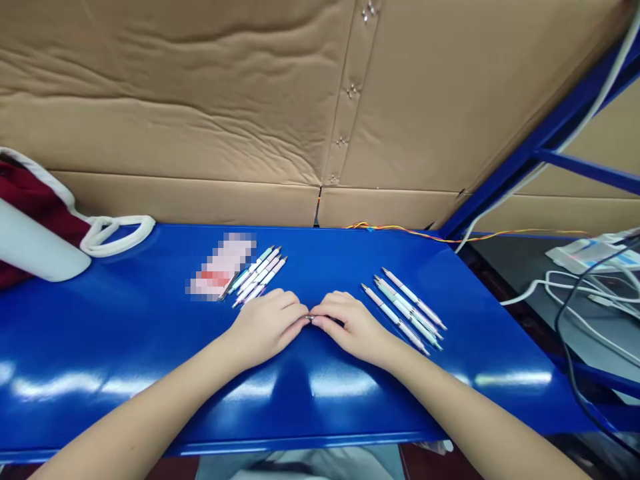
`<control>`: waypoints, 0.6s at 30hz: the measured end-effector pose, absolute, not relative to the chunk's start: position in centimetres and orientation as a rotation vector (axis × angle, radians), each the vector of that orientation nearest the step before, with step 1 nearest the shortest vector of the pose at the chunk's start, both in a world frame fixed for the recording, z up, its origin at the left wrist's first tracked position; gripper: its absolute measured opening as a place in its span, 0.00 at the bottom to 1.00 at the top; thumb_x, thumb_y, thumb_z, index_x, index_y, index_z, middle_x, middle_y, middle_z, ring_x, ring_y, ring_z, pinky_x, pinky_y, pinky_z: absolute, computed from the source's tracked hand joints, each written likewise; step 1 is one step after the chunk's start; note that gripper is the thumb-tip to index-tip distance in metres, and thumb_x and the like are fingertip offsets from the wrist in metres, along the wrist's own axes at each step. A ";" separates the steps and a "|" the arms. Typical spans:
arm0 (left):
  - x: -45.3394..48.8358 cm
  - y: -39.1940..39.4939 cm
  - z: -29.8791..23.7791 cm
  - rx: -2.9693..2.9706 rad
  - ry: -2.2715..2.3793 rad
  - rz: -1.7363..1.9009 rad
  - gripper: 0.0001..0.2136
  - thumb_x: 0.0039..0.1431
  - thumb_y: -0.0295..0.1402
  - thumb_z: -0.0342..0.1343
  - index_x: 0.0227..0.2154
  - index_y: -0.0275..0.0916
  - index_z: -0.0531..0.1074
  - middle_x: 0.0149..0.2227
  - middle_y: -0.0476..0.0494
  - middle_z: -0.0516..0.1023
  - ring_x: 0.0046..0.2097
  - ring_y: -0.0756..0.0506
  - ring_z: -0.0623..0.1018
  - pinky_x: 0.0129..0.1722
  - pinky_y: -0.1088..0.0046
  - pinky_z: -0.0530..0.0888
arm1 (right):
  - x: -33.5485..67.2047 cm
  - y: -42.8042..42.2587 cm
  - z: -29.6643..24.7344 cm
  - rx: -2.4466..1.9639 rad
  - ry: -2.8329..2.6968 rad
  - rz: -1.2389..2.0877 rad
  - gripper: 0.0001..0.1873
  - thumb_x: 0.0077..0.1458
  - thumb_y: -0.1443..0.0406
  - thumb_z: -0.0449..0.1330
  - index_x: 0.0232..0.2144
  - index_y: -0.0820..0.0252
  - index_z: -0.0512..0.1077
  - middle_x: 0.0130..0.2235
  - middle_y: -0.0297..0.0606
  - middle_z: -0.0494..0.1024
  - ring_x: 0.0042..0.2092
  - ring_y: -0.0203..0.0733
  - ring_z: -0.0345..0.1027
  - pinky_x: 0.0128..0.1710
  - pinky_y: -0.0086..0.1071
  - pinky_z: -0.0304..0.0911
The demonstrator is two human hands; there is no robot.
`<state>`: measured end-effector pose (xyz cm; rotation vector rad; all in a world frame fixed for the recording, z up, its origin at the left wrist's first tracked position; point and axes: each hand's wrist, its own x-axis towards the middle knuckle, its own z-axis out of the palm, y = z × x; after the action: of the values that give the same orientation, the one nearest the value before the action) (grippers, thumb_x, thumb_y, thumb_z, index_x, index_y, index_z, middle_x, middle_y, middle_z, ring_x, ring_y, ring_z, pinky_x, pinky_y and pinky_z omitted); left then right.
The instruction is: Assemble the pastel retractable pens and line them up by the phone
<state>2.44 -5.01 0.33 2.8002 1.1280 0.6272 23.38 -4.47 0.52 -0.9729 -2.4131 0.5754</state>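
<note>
My left hand (273, 327) and my right hand (353, 327) meet over the middle of the blue table (165, 300). Both are closed, thumb against fingers, on a small dark metallic piece (309, 318) where the fingertips come together. Most of that piece is hidden by the fingers, so its kind does not show. Just beyond my left hand lie several pastel click pens (261, 272), side by side and slanted. To the right of my right hand, several more pens (405, 308) lie in a slanted group, apart from the hand.
A pink packet, blurred out (223, 267), lies beside the left pens. At the far left are a white cylinder (40, 240) and a dark red bag (25, 193) with white straps. Cardboard (225, 133) walls the back. White cables (575, 280) tangle at right near a blue frame (500, 167).
</note>
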 end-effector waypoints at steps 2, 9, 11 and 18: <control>2.5 -5.1 0.2 2.787 1.110 0.626 0.11 0.65 0.36 0.45 0.38 0.41 0.72 0.35 0.46 0.74 0.37 0.48 0.71 0.36 0.72 0.68 | 23.5 -4.4 0.4 -0.994 -2.417 0.568 0.10 0.62 0.63 0.53 0.37 0.58 0.74 0.34 0.37 0.76 0.37 0.39 0.67 0.39 0.34 0.57; 2.8 -5.5 0.1 2.762 1.072 0.651 0.11 0.64 0.33 0.45 0.35 0.40 0.73 0.33 0.46 0.74 0.36 0.48 0.71 0.36 0.72 0.69 | 23.6 -4.6 0.8 -0.984 -2.472 0.593 0.09 0.61 0.65 0.54 0.38 0.58 0.75 0.33 0.37 0.76 0.36 0.39 0.65 0.37 0.34 0.56; 2.9 -5.6 0.1 2.766 1.067 0.649 0.11 0.63 0.32 0.45 0.34 0.39 0.72 0.32 0.46 0.74 0.35 0.48 0.70 0.35 0.72 0.69 | 23.7 -4.7 1.2 -0.983 -2.487 0.598 0.09 0.60 0.66 0.54 0.38 0.58 0.74 0.33 0.37 0.76 0.37 0.40 0.65 0.38 0.34 0.56; 3.3 -5.8 0.0 2.840 1.117 0.523 0.10 0.63 0.33 0.46 0.32 0.40 0.73 0.34 0.44 0.73 0.35 0.47 0.68 0.32 0.71 0.67 | 25.3 -4.0 1.8 -1.143 -2.537 0.542 0.04 0.54 0.70 0.57 0.32 0.59 0.72 0.30 0.34 0.73 0.35 0.39 0.64 0.37 0.33 0.54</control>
<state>3.30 -5.80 0.03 2.8396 1.1169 0.5228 25.35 -4.00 1.83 -1.1433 -2.5373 0.5416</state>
